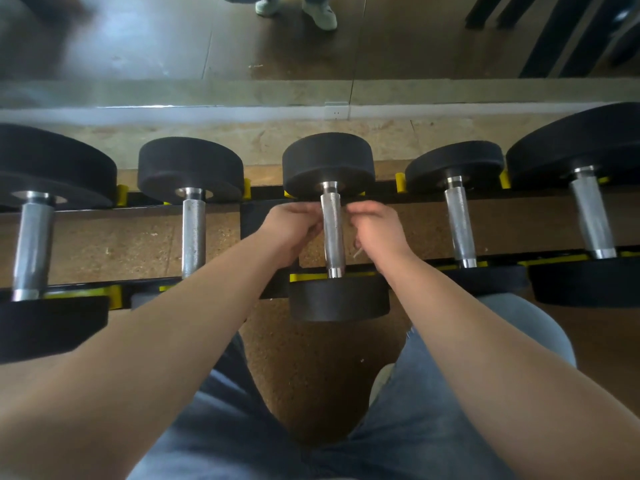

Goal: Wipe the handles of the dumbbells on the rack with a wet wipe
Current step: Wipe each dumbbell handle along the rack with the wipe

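Observation:
Several black dumbbells with knurled steel handles lie side by side on a black and yellow rack (263, 199). Both my hands are at the middle dumbbell's handle (331, 237), near its far end. My left hand (294, 230) has its fingers curled against the handle's left side. On the handle's right side, my right hand (377, 230) is curled the same way. A thin pale strip of the wet wipe (358, 251) pokes out under my right hand. The rest of the wipe is hidden by my fingers and the handle.
Neighbouring handles are close on either side, one to the left (193, 233) and one to the right (459, 223). Behind the rack a mirror reflects a person's shoes (322, 13). My knees in blue jeans are right below the rack, over brown speckled floor.

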A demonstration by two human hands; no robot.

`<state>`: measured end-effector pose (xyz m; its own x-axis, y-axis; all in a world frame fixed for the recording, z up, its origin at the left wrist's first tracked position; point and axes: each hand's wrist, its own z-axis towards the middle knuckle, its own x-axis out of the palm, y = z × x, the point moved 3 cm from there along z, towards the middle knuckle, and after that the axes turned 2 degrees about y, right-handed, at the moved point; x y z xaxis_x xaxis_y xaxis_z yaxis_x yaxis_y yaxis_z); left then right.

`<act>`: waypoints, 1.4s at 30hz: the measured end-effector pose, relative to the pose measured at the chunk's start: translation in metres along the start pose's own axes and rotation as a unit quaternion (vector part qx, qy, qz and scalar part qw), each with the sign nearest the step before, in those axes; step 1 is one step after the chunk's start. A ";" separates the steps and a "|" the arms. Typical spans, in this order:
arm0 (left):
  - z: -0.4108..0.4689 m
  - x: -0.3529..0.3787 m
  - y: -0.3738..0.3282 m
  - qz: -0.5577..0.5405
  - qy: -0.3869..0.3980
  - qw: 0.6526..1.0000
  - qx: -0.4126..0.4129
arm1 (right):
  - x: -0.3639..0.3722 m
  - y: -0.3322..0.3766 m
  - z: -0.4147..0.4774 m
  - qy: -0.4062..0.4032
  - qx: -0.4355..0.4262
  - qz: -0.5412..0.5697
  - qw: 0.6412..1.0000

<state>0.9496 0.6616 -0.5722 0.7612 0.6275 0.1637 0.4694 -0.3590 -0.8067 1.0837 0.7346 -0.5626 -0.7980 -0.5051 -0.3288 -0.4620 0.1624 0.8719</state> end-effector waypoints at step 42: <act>-0.049 -0.194 -0.023 0.169 -0.196 0.958 0.125 | 0.182 0.093 -0.030 0.047 -0.435 -0.353 0.827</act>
<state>0.8132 0.5141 -0.5579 0.6021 0.7329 -0.3169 0.0667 -0.4416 -0.8947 0.9069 0.6320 -0.5310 -0.3950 -0.2842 -0.8736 -0.3145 -0.8516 0.4193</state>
